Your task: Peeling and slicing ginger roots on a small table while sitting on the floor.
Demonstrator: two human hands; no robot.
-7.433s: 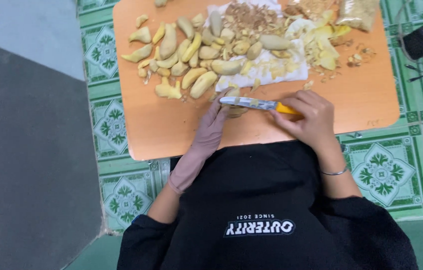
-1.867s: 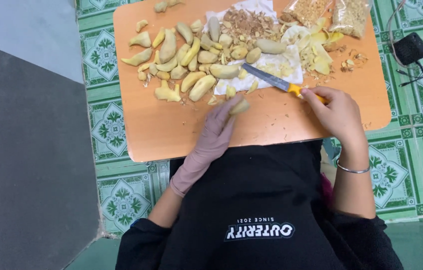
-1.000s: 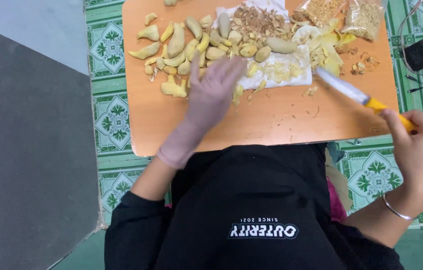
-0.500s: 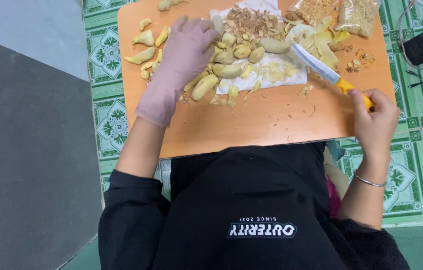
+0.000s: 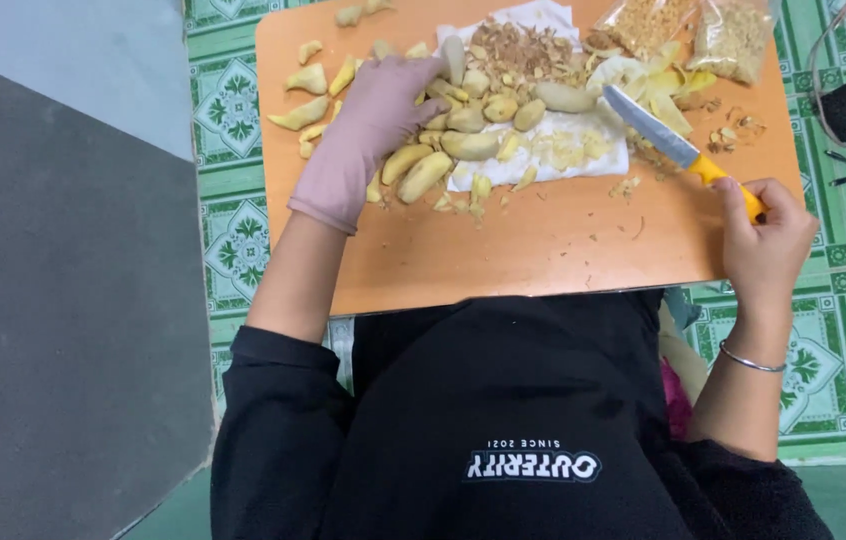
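Sorting step: our gloved left hand (image 5: 368,125) spread over the peeled yellow pieces (image 5: 443,150) heaped on the orange board (image 5: 543,240); our right hand (image 5: 768,235) fisted around the yellow-handled knife (image 5: 678,150), blade raised; next calls for pinching one piece

The near half of the orange board (image 5: 543,240) lies bare between the hands, while pale yellow pieces (image 5: 463,140), a white cloth (image 5: 553,150) and two bags (image 5: 693,25) crowd its far half.
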